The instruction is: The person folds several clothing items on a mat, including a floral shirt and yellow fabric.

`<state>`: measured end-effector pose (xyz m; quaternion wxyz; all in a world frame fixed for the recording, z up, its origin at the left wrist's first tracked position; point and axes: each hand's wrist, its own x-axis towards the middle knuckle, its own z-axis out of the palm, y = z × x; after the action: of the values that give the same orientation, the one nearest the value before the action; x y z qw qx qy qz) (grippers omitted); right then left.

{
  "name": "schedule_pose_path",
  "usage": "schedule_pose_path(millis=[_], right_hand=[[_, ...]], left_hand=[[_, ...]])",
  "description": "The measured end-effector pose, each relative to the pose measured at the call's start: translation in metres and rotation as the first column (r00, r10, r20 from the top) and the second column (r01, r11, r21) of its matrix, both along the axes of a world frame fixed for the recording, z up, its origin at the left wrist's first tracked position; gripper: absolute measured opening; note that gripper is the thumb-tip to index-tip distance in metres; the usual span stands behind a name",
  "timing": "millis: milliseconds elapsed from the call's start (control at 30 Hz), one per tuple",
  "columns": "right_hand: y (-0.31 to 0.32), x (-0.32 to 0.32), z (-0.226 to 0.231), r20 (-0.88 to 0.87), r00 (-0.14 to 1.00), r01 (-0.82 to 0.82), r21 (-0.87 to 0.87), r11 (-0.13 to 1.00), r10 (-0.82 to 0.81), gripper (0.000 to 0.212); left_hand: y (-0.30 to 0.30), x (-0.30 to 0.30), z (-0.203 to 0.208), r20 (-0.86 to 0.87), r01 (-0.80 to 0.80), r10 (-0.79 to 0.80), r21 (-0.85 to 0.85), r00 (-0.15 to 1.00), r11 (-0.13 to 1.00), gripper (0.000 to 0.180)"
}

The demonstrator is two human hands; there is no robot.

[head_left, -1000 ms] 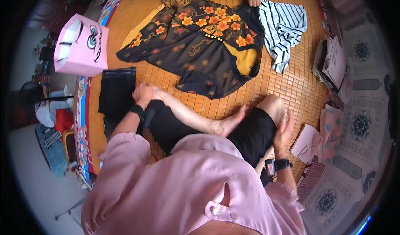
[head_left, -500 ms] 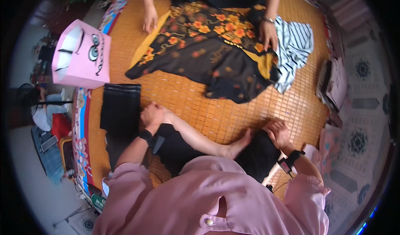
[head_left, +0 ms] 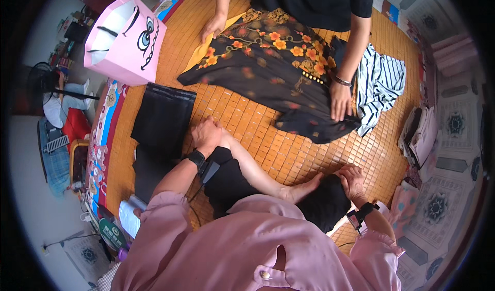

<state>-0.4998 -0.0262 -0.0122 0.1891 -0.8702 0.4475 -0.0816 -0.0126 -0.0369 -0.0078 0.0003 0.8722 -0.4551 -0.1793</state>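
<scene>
My left hand [head_left: 207,136] is wrapped over my bare left knee, its fingers bent and close together. On my right knee, covered by black trousers [head_left: 325,203], rests my right hand [head_left: 352,181] with curled fingers. A black garment with orange flowers [head_left: 278,59] lies spread in front of me. Across from me, another person's hand [head_left: 214,27] touches its yellow edge [head_left: 196,56], and that person's other hand [head_left: 340,103] lies flat on its lower right part. A folded black cloth [head_left: 164,113] lies left of my left hand.
A pink paper bag [head_left: 126,41] with a cartoon face stands at the far left. A striped white garment [head_left: 381,85] lies right of the flowered one. Folded clothes [head_left: 420,136] sit at the right edge of the woven mat [head_left: 252,152]. A fan [head_left: 44,77] stands beyond the left edge.
The view has shifted. The other person has brought one hand to the yellow edge and the other down onto the garment's lower right part, where yellow no longer shows. My hands stay on my knees.
</scene>
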Motion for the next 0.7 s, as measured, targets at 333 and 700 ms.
schedule_pose_path(millis=[333, 700], right_hand=[[0.004, -0.001, -0.003, -0.038, 0.999, 0.011, 0.006, 1.000, -0.011, 0.021], [0.000, -0.004, -0.007, -0.022, 1.000, 0.001, -0.004, 1.000, -0.001, 0.022]], left_hand=[[0.002, -0.002, -0.002, 0.032, 0.023, -0.022, -0.030, 0.999, 0.999, 0.031], [0.001, -0.002, -0.009, 0.065, 0.006, -0.005, -0.016, 0.998, 1.000, 0.031]])
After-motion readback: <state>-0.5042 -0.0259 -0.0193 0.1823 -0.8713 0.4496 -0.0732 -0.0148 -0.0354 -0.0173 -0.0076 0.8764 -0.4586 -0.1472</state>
